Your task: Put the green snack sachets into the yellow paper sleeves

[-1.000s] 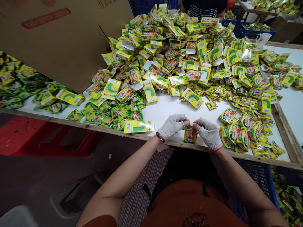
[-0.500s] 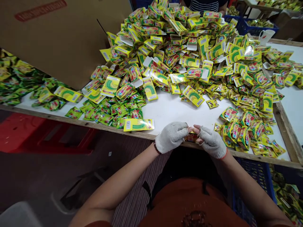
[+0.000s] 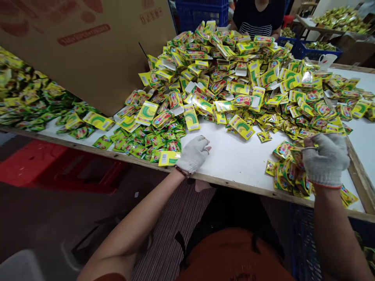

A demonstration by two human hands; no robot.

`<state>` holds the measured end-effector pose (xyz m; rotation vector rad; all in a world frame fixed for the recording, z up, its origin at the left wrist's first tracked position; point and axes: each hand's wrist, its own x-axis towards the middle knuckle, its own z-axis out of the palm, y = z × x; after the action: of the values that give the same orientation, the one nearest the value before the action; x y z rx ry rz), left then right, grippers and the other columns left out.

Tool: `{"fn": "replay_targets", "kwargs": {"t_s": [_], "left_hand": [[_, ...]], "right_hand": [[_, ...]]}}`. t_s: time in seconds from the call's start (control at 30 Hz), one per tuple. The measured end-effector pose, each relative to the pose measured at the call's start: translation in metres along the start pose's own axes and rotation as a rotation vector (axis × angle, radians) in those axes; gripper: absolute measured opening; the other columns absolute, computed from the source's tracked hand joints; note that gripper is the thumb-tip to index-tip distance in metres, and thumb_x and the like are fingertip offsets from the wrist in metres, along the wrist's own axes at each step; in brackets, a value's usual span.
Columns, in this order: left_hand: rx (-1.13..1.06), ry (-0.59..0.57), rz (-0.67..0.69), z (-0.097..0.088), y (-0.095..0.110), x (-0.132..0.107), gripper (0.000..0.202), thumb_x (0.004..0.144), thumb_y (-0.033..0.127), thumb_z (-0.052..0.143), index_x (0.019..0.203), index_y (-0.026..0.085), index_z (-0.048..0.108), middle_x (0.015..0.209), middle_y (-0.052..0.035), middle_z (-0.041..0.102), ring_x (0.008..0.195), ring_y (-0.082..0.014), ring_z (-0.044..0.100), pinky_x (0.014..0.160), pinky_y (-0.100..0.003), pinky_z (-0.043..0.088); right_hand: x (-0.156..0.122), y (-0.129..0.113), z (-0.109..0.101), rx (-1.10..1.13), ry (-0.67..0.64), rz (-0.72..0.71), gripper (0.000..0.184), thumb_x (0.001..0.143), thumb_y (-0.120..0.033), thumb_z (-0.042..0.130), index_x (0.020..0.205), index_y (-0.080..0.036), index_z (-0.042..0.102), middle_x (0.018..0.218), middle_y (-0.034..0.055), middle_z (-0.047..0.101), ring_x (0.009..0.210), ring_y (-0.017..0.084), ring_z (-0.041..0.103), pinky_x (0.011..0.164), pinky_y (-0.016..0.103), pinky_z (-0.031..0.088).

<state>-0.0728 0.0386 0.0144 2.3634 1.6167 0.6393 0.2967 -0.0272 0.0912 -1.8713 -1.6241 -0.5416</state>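
Both my hands wear white knit gloves. My left hand [image 3: 194,153] rests, fingers curled, on a flat yellow-green carton [image 3: 168,158] at the table's front edge, beside a heap of green sachets [image 3: 146,141]. My right hand [image 3: 325,158] is off to the right, fingers closed over the pile of yellow-green sachets [image 3: 288,171] near the front right corner; what it grips is hidden under the glove. A big mound of yellow cartons and sachets [image 3: 234,70] fills the back of the white table [image 3: 234,156].
A tall cardboard box [image 3: 88,50] stands at the back left. Another person in a dark striped top [image 3: 259,17] sits across the table. Blue crates [image 3: 202,11] are behind the mound and under the table at right [image 3: 301,242]. A red crate [image 3: 32,164] lies at left below.
My hands were together at the front edge holding one sachet. They have parted: the left went left onto the flat carton, the right went right onto the sachet pile. The sachet is gone from view.
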Motion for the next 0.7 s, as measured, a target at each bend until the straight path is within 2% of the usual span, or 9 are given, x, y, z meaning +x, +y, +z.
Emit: {"fn": "replay_targets", "kwargs": {"t_s": [0.03,0.1,0.2,0.27,0.33,0.4,0.5,0.63,0.7], "left_hand": [[0.061,-0.001,-0.065,-0.008,-0.007,0.004,0.023,0.087,0.022,0.055,0.103,0.016,0.07,0.115,-0.0098,0.066,0.109,-0.0235,0.061,0.099,-0.037,0.05],[0.162,0.0,-0.175,-0.024,-0.02,0.014,0.024,0.086,0.018,0.051,0.102,0.016,0.069,0.114,-0.0102,0.066,0.107,-0.0233,0.062,0.096,-0.034,0.05],[0.287,-0.024,-0.362,-0.048,-0.042,0.031,0.027,0.085,0.014,0.049,0.103,0.015,0.069,0.112,-0.0134,0.067,0.107,-0.0256,0.062,0.093,-0.034,0.048],[0.357,-0.061,-0.493,-0.061,-0.058,0.039,0.027,0.086,0.014,0.048,0.104,0.013,0.069,0.111,-0.0158,0.067,0.105,-0.0271,0.063,0.09,-0.034,0.048],[0.384,-0.096,-0.56,-0.067,-0.071,0.044,0.026,0.087,0.019,0.051,0.104,0.012,0.069,0.109,-0.0167,0.068,0.103,-0.028,0.064,0.087,-0.035,0.048],[0.387,-0.125,-0.527,-0.067,-0.078,0.046,0.027,0.087,0.03,0.056,0.102,0.013,0.07,0.108,-0.0166,0.068,0.102,-0.0295,0.064,0.086,-0.035,0.049],[0.435,-0.174,-0.411,-0.06,-0.079,0.046,0.036,0.085,0.044,0.057,0.101,0.016,0.071,0.11,-0.0161,0.067,0.104,-0.0314,0.063,0.085,-0.036,0.05],[0.517,-0.186,-0.356,-0.057,-0.077,0.046,0.036,0.084,0.042,0.053,0.1,0.017,0.073,0.107,-0.0159,0.067,0.102,-0.0307,0.064,0.083,-0.035,0.05],[0.511,-0.276,-0.339,-0.061,-0.082,0.046,0.033,0.08,0.041,0.056,0.098,0.019,0.073,0.104,-0.014,0.069,0.099,-0.0303,0.065,0.08,-0.034,0.049]], "right_hand": [[0.006,0.001,0.001,-0.041,0.018,-0.036,0.028,0.086,-0.037,0.056,0.088,-0.014,0.071,0.094,0.0155,0.065,0.094,0.03,0.059,0.079,0.038,0.046],[0.012,-0.009,0.012,-0.022,-0.096,-0.12,0.03,0.087,-0.032,0.052,0.102,-0.014,0.07,0.106,0.0156,0.065,0.1,0.029,0.06,0.082,0.036,0.047],[0.017,-0.039,0.048,-0.044,-0.511,-0.212,0.034,0.087,-0.027,0.049,0.114,-0.014,0.067,0.116,0.0162,0.063,0.103,0.028,0.06,0.084,0.036,0.048],[0.022,-0.055,0.076,-0.145,-0.765,-0.194,0.04,0.089,-0.028,0.046,0.122,-0.013,0.062,0.118,0.0195,0.061,0.105,0.031,0.061,0.084,0.039,0.048],[0.028,-0.062,0.097,-0.242,-0.928,-0.134,0.045,0.091,-0.029,0.042,0.129,-0.011,0.058,0.119,0.0228,0.06,0.107,0.034,0.062,0.084,0.042,0.048],[0.031,-0.066,0.108,-0.299,-1.013,-0.088,0.045,0.092,-0.027,0.039,0.131,-0.009,0.055,0.12,0.0243,0.059,0.108,0.036,0.063,0.085,0.043,0.048],[0.02,-0.075,0.099,-0.295,-1.07,-0.163,0.044,0.091,-0.02,0.038,0.13,-0.008,0.054,0.124,0.0246,0.057,0.106,0.035,0.064,0.083,0.042,0.049],[-0.015,-0.099,0.067,-0.218,-1.077,-0.413,0.039,0.087,-0.013,0.041,0.121,-0.009,0.059,0.119,0.0219,0.059,0.099,0.033,0.066,0.077,0.039,0.047],[-0.029,-0.105,0.058,-0.164,-1.057,-0.483,0.034,0.087,-0.013,0.043,0.115,-0.012,0.062,0.116,0.0186,0.061,0.096,0.031,0.065,0.073,0.036,0.046]]}}
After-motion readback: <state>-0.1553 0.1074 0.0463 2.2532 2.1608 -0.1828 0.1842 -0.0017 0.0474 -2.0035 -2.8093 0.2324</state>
